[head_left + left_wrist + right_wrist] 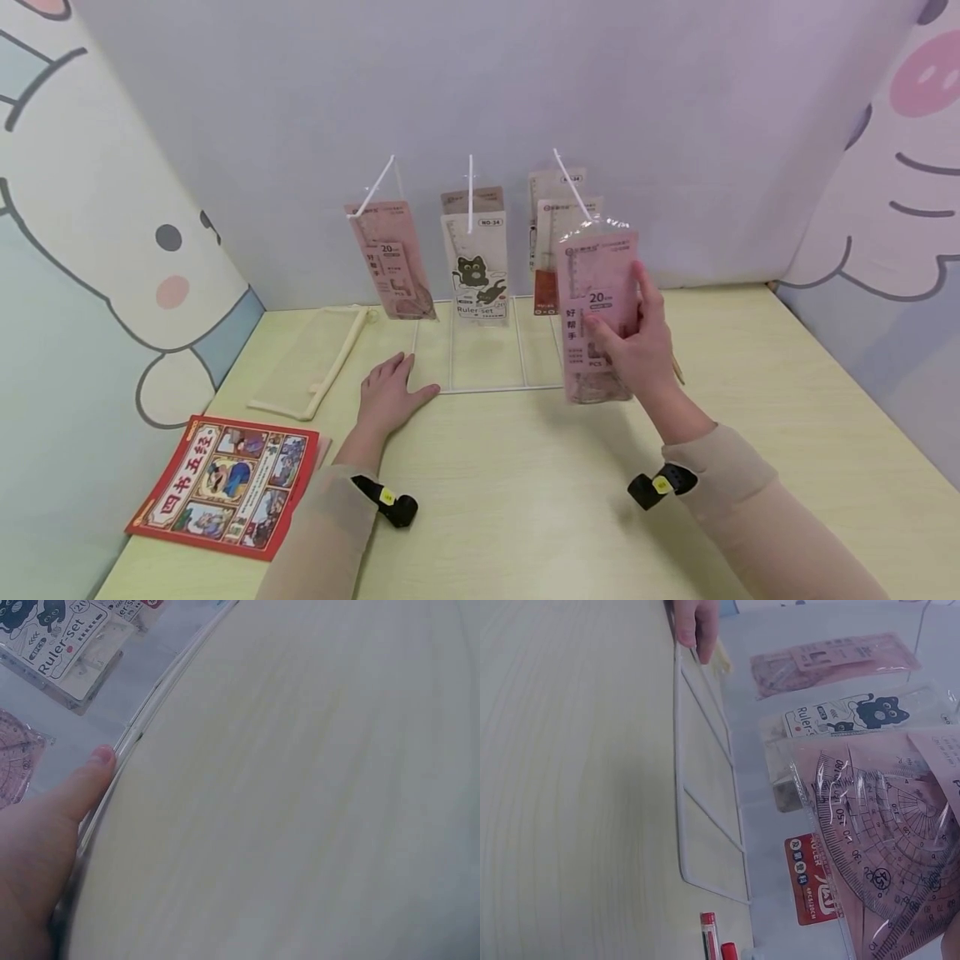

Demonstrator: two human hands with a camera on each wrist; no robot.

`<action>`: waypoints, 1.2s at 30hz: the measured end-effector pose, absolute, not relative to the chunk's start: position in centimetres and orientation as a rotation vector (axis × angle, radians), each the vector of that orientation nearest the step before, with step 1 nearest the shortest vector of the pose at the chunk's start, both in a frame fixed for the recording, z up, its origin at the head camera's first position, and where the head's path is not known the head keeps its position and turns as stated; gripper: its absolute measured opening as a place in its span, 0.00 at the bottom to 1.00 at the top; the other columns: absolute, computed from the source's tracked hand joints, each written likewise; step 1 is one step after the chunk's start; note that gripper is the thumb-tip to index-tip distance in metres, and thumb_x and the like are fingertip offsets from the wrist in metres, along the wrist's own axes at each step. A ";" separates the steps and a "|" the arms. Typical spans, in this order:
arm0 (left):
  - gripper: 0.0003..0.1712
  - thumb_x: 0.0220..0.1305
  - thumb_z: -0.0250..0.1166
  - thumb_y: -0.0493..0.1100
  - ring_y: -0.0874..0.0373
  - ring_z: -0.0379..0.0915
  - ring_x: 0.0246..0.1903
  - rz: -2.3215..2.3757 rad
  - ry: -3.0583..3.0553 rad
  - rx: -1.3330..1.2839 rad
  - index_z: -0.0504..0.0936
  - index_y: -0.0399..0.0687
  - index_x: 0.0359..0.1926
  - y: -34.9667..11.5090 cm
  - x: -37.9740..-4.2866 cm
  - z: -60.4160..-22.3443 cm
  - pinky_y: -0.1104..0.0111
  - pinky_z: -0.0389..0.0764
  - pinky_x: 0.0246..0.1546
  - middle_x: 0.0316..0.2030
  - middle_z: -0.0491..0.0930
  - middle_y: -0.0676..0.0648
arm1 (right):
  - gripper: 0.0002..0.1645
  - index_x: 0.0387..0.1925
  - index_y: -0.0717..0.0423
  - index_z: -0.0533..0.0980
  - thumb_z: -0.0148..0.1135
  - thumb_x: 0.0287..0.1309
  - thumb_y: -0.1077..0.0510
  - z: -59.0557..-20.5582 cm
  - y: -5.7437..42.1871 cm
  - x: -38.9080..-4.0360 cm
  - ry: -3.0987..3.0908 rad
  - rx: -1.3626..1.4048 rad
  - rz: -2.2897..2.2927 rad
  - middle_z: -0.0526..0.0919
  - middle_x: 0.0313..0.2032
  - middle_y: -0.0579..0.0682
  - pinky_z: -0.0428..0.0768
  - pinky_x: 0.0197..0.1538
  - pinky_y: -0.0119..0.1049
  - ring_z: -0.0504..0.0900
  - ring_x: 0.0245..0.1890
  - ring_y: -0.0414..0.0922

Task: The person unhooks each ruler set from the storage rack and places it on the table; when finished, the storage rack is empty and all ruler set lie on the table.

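The right hand [647,348] pinches a pink ruler pack [592,279] by the tip of a white hook [572,185], apparently hanging it. The left hand [388,398], thumb apart, rests on the rack [495,390]; the next move calls for steady alignment.

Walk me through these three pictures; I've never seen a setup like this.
There is no machine: a person works with two bare hands. The wide picture comes from a camera on the head, looking forward and down. The other two come from a small camera on each wrist, so they look tilted.

On the table stand a white wire rack with hooks, a red book and a pale pouch. Other ruler packs hang from the hooks.

The right hand holds a pink ruler pack near a hook's tip; whether it hangs there is unclear. The left hand rests at the rack's base, holding no pack.
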State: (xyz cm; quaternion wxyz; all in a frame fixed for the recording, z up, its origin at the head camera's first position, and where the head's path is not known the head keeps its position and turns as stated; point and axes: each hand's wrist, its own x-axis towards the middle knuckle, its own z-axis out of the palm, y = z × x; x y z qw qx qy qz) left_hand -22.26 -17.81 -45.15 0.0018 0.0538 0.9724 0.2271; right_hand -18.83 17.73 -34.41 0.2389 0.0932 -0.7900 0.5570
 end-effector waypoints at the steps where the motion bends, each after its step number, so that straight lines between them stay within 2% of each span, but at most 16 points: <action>1: 0.49 0.58 0.58 0.68 0.38 0.46 0.66 0.711 3.051 0.170 0.59 0.43 0.70 -17.8 -22.2 -45.1 0.43 0.46 0.62 0.69 0.53 0.38 | 0.52 0.72 0.31 0.47 0.66 0.55 0.59 -34.4 17.8 -18.8 -2.163 0.251 1.516 0.76 0.40 0.58 0.78 0.30 0.26 0.79 0.32 0.35; 10: 0.49 0.57 0.57 0.69 0.38 0.46 0.66 0.714 3.054 0.171 0.59 0.44 0.70 -17.8 -22.3 -45.3 0.43 0.47 0.62 0.69 0.54 0.38 | 0.52 0.72 0.33 0.48 0.67 0.54 0.59 -34.1 19.2 -18.3 -2.189 0.207 1.409 0.75 0.38 0.57 0.76 0.28 0.24 0.78 0.30 0.32; 17: 0.49 0.57 0.58 0.69 0.38 0.47 0.66 0.712 3.061 0.176 0.59 0.44 0.70 -17.8 -22.3 -45.3 0.43 0.47 0.61 0.69 0.54 0.38 | 0.51 0.72 0.31 0.43 0.64 0.58 0.50 -34.4 22.3 -18.2 -2.305 0.057 1.346 0.74 0.45 0.57 0.76 0.33 0.22 0.76 0.35 0.33; 20: 0.49 0.57 0.57 0.69 0.38 0.47 0.66 0.706 3.061 0.174 0.59 0.43 0.70 -17.9 -22.3 -45.2 0.43 0.47 0.61 0.69 0.54 0.38 | 0.51 0.72 0.29 0.40 0.61 0.58 0.44 -35.0 24.1 -18.5 -2.377 -0.024 1.302 0.73 0.49 0.58 0.75 0.34 0.21 0.75 0.39 0.39; 22: 0.49 0.57 0.57 0.70 0.37 0.47 0.66 0.698 3.061 0.171 0.59 0.43 0.70 -18.0 -22.2 -45.2 0.42 0.47 0.61 0.69 0.54 0.38 | 0.52 0.72 0.29 0.37 0.59 0.57 0.40 -35.4 25.4 -18.8 -2.423 -0.072 1.276 0.72 0.52 0.59 0.77 0.37 0.28 0.75 0.43 0.44; 24: 0.50 0.57 0.57 0.70 0.38 0.47 0.66 0.689 3.061 0.166 0.59 0.43 0.70 -18.0 -22.2 -45.1 0.42 0.47 0.61 0.69 0.54 0.38 | 0.53 0.72 0.29 0.35 0.58 0.57 0.38 -35.7 26.7 -19.2 -2.463 -0.105 1.268 0.69 0.58 0.62 0.79 0.44 0.39 0.75 0.48 0.52; 27: 0.50 0.57 0.57 0.69 0.37 0.47 0.66 0.682 3.059 0.162 0.59 0.43 0.70 -18.1 -22.2 -45.0 0.42 0.47 0.61 0.69 0.53 0.38 | 0.54 0.72 0.32 0.33 0.56 0.57 0.36 -36.4 28.7 -19.8 -2.517 -0.140 1.238 0.63 0.63 0.65 0.74 0.50 0.55 0.73 0.52 0.60; 29: 0.49 0.57 0.57 0.69 0.37 0.47 0.66 0.678 3.059 0.161 0.59 0.43 0.70 -18.1 -22.1 -45.0 0.42 0.48 0.61 0.69 0.53 0.38 | 0.54 0.73 0.34 0.33 0.56 0.57 0.35 -36.8 30.0 -20.0 -2.551 -0.158 1.210 0.61 0.64 0.66 0.72 0.51 0.58 0.71 0.53 0.62; 32: 0.49 0.57 0.58 0.68 0.37 0.47 0.66 0.682 3.056 0.162 0.59 0.43 0.70 -18.0 -22.1 -44.9 0.42 0.48 0.61 0.69 0.54 0.38 | 0.54 0.73 0.36 0.34 0.55 0.57 0.34 -37.3 31.8 -20.1 -2.597 -0.181 1.152 0.62 0.62 0.69 0.73 0.49 0.58 0.72 0.50 0.61; 36: 0.48 0.57 0.58 0.68 0.38 0.47 0.66 0.689 3.053 0.160 0.59 0.43 0.70 -17.8 -22.2 -44.9 0.42 0.47 0.61 0.69 0.54 0.38 | 0.53 0.73 0.39 0.34 0.53 0.58 0.34 -37.7 34.3 -20.2 -2.660 -0.199 1.071 0.57 0.65 0.69 0.71 0.50 0.62 0.71 0.51 0.65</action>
